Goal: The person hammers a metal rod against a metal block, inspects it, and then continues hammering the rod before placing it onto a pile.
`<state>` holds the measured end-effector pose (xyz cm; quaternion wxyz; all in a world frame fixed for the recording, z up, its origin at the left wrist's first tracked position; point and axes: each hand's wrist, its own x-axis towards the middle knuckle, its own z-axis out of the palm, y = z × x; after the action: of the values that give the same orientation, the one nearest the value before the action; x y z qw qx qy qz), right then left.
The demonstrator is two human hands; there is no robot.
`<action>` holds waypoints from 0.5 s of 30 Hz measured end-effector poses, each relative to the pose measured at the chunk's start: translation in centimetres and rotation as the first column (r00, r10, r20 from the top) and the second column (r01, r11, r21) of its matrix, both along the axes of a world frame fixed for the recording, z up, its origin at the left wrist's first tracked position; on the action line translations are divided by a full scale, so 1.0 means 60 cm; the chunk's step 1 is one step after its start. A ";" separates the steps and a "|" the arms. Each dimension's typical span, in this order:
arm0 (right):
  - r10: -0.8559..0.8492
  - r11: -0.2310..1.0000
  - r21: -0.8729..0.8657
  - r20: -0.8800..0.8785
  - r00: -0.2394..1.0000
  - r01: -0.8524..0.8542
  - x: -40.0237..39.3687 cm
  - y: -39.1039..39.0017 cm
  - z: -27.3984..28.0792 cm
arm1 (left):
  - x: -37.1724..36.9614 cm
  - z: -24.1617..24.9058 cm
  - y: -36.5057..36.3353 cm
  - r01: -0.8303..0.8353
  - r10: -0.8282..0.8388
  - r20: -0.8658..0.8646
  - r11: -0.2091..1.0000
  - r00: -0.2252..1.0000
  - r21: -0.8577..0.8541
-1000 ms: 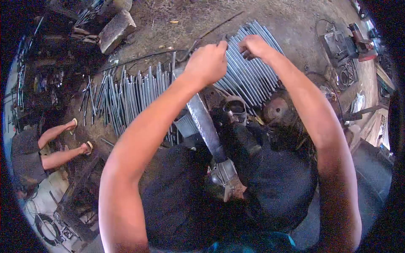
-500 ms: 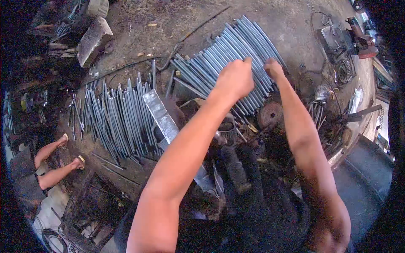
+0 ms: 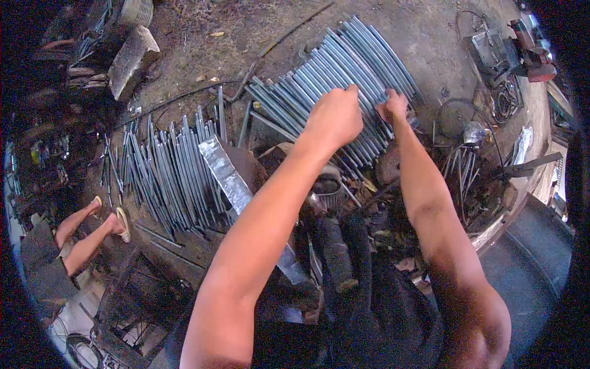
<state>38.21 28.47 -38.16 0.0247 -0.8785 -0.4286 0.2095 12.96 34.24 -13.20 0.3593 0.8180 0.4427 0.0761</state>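
Observation:
A wide bundle of grey metal rods [image 3: 307,80] lies fanned side by side on the ground ahead of me. My left hand [image 3: 337,117] is closed in a fist over the bundle, thumb on top. Its fingers face away, so whatever it holds is hidden. To its right, my right hand [image 3: 393,107] reaches down at the bundle's right part, with thumb and forefinger apart and fingertips against the rods. A second group of rods [image 3: 175,166] lies to the left, beside a flat, shiny metal bar [image 3: 226,171] that slants toward me.
A concrete block [image 3: 134,63] sits at the upper left. Another person's legs [image 3: 92,237] in sandals are at the lower left. A machine with a red part [image 3: 539,69] stands at the upper right. A dark cable [image 3: 276,46] crosses the ground, and a dark sheet [image 3: 528,258] lies at right.
My right hand has moved slightly left and down onto the rods, its fingers opening. My left fist has shifted a little left. The other person's feet have moved slightly right.

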 end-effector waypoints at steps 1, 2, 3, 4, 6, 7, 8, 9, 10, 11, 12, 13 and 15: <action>-0.056 0.997 -0.055 0.034 0.998 0.058 -0.016 0.006 0.028 | -0.001 -0.003 0.001 -0.003 0.003 0.001 1.000 1.000 -0.009; -0.109 0.987 -0.108 0.071 0.992 0.116 -0.030 0.011 0.058 | -0.001 -0.005 0.001 -0.006 0.006 0.003 1.000 1.000 -0.019; -0.111 0.987 -0.110 0.068 0.991 0.118 -0.040 0.011 0.081 | -0.002 -0.002 0.000 -0.004 0.004 -0.001 1.000 1.000 -0.021; -0.120 0.988 -0.087 0.070 0.990 0.126 -0.049 0.011 0.098 | -0.004 0.003 0.000 -0.002 0.002 -0.013 1.000 1.000 -0.022; -0.088 0.994 -0.069 0.031 0.996 0.090 -0.051 0.012 0.111 | -0.008 0.010 -0.002 -0.003 0.003 -0.021 1.000 1.000 -0.023; -0.087 0.994 -0.067 0.033 0.996 0.089 -0.036 0.009 0.083 | -0.008 0.011 -0.002 -0.010 0.009 -0.019 0.999 1.000 -0.037; -0.055 0.998 -0.035 0.024 0.998 0.055 -0.029 0.003 0.051 | -0.008 0.012 -0.004 -0.015 0.015 -0.015 0.999 1.000 -0.052; -0.020 1.000 -0.006 0.014 1.000 0.020 -0.024 -0.002 0.030 | -0.009 0.015 -0.006 -0.018 0.017 -0.013 0.998 1.000 -0.055; 0.064 0.998 0.001 0.058 0.996 -0.064 -0.047 -0.009 0.079 | -0.010 0.018 -0.009 -0.030 0.029 -0.012 0.997 1.000 -0.067; 0.069 0.998 0.002 0.058 0.996 -0.069 -0.055 -0.005 0.102 | -0.014 0.024 -0.011 -0.042 0.041 -0.013 0.996 0.999 -0.079; 0.101 0.995 -0.020 0.049 0.994 -0.100 -0.059 -0.006 0.116 | -0.020 0.022 -0.017 -0.047 0.046 -0.013 0.996 0.999 -0.081; 0.133 0.991 -0.036 0.045 0.990 -0.132 -0.059 -0.003 0.129 | -0.025 0.023 -0.020 -0.042 0.041 -0.016 0.996 0.999 -0.075; 0.214 0.972 0.081 0.070 0.974 -0.219 -0.041 0.001 0.117 | -0.031 0.038 -0.018 -0.036 0.036 -0.011 0.998 0.999 -0.049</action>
<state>35.75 28.56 -31.11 0.0273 -0.8305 -0.5313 0.1651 11.10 33.16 -10.91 0.3758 0.8011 0.4609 0.0675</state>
